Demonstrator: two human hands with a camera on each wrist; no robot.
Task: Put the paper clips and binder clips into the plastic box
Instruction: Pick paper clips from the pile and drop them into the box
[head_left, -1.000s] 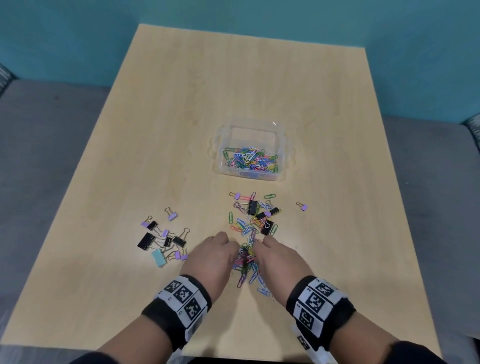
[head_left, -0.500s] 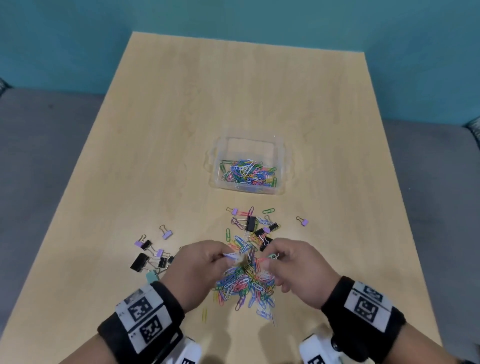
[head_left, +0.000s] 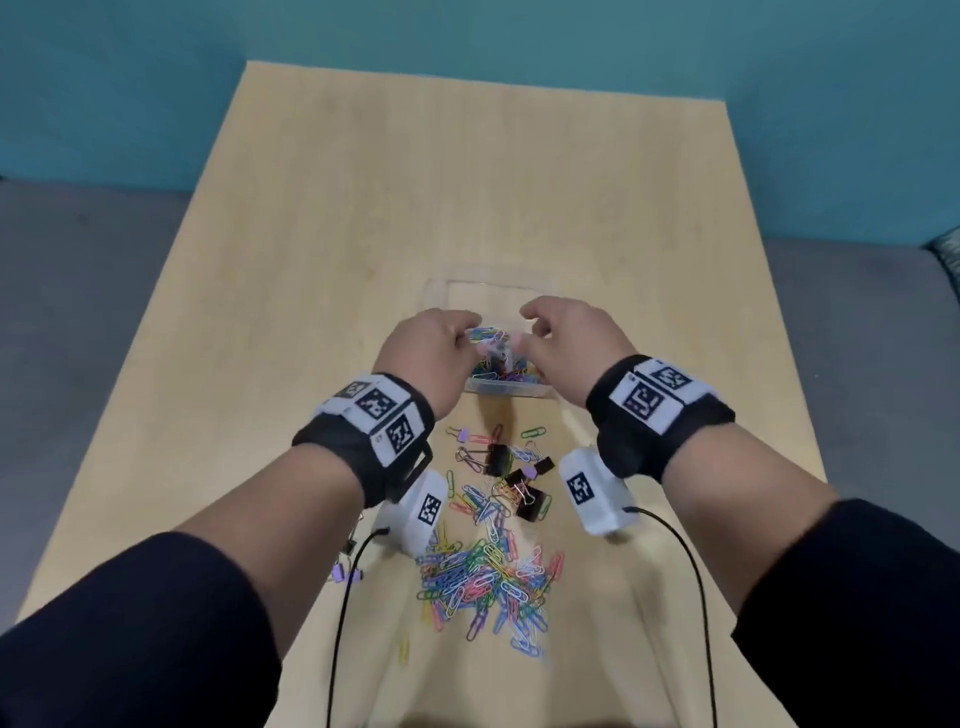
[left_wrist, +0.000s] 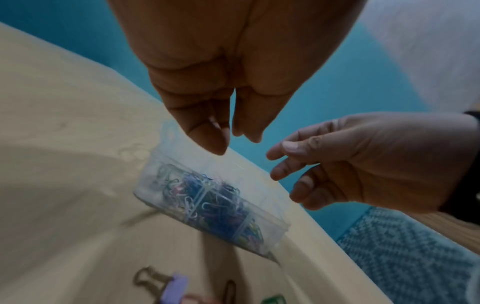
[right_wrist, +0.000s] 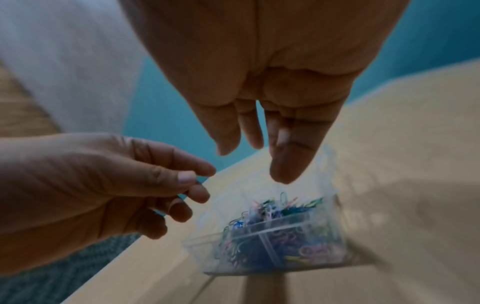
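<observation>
Plastic box (head_left: 506, 388) sits just under both hands, left hand (head_left: 434, 353), right hand (head_left: 563, 345)

Bare table (head_left: 467, 171) beyond the plastic box (head_left: 506, 388); clip piles (head_left: 483, 577) nearer.

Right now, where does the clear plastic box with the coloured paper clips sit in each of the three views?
Head: the clear plastic box sits at picture centre, mostly hidden beneath both hands.
Left wrist: centre, slightly low, tilted in frame, below the left hand.
Right wrist: lower right of centre, below the right hand.
Shared landmark: the far edge of the light wooden table against the teal wall.
</observation>
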